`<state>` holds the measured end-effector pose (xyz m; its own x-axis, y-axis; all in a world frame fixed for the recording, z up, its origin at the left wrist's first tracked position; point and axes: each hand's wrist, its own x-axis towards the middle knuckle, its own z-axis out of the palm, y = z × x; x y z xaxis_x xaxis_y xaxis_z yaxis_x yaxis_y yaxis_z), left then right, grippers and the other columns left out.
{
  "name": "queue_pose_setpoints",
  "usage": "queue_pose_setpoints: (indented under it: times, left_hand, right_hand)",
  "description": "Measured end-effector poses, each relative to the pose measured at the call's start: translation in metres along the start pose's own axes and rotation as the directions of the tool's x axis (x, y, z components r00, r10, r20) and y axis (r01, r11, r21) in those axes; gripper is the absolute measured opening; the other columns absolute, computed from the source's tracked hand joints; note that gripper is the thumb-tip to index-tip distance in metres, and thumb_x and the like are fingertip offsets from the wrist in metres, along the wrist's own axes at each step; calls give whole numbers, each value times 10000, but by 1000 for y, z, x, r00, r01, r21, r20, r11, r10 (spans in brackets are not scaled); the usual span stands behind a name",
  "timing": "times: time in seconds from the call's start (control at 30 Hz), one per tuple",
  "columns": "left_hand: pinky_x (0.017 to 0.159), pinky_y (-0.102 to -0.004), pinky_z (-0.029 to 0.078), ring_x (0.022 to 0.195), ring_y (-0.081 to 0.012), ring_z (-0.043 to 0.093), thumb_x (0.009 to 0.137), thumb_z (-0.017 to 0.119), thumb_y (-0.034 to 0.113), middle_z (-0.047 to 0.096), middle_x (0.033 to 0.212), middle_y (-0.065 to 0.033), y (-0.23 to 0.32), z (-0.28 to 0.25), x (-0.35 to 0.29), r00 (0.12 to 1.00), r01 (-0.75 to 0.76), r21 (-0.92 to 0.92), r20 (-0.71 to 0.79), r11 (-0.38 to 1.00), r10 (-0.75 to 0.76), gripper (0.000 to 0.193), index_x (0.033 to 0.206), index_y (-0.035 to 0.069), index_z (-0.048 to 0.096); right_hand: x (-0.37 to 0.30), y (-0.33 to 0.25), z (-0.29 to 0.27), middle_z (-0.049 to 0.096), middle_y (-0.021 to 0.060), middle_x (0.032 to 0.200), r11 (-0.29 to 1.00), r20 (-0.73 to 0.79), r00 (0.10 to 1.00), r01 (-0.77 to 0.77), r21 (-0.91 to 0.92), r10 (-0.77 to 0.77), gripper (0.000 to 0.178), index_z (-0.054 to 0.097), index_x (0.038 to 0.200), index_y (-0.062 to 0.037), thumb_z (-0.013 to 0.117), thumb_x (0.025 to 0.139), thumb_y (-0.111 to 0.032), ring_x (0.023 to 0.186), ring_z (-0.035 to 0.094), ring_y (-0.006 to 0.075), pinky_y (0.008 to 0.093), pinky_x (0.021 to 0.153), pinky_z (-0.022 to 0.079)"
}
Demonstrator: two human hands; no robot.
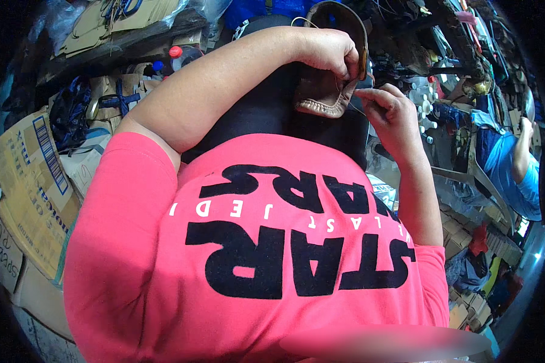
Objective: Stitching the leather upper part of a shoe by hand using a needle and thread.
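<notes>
Printed tan cardboard (33,190) edges the space left of a black-trousered lap (242,100), where a brown leather moccasin-like shoe (318,91) sits. Left hand (334,54) clamps its side; whether the right hand (393,115), just beside, pinches anything, I cannot tell. Puckered toe stitching (320,111) appears done, the side unfinished.

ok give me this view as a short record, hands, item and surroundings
left hand: fingers bent at the brown leather shoe, exact grip unclear
right hand: beside the shoe, index finger pointing toward it, contact unclear
item: shoe with a ridged seam, above dark trousers
left side: printed cardboard, red-capped bottle
right side: another person in blue
</notes>
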<state>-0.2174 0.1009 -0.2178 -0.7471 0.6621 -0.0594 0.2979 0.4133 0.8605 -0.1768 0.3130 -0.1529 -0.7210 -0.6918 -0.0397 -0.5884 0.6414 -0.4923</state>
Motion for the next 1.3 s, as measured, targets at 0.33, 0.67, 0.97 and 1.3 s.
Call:
queue_pose_setpoints:
  times: [0.33, 0.67, 0.97, 1.3]
  left_hand:
    - [795, -338, 483, 863, -229, 616, 711, 693, 129, 652, 886, -91, 0, 1, -1, 1000, -1, -9, -9, 1000, 1, 228, 930, 71, 720]
    - [819, -351, 468, 892, -243, 595, 732, 692, 145, 631, 899, -101, -3, 0, 0, 999, -32, 18, 17, 999, 32, 203, 920, 74, 720]
    - [825, -345, 463, 898, -238, 577, 741, 690, 137, 606, 891, -87, 1, -1, -2, 999, -34, 41, 29, 999, 33, 193, 925, 90, 724]
    - [853, -339, 455, 937, -230, 571, 748, 688, 129, 609, 914, -89, -3, 0, -3, 999, -35, 37, 26, 999, 34, 192, 931, 82, 720]
  right_hand:
    - [-1, 1, 1, 620, 128, 845, 996, 36, 995, -89, 25, 88, 217, 701, 968, -78, 632, 765, -47, 775, 641, 292, 354, 681, 502]
    - [-1, 7, 8, 651, 145, 869, 998, 15, 999, -36, 49, 36, 206, 688, 972, -77, 627, 778, -43, 791, 652, 306, 359, 705, 506]
    - [3, 30, 13, 609, 95, 831, 961, 42, 997, -69, 269, 59, 165, 704, 964, -94, 641, 822, -40, 725, 631, 225, 313, 653, 493]
    - [-4, 11, 18, 651, 126, 823, 992, -54, 992, 111, -65, -115, 155, 672, 943, -108, 618, 801, -78, 763, 615, 330, 390, 688, 485]
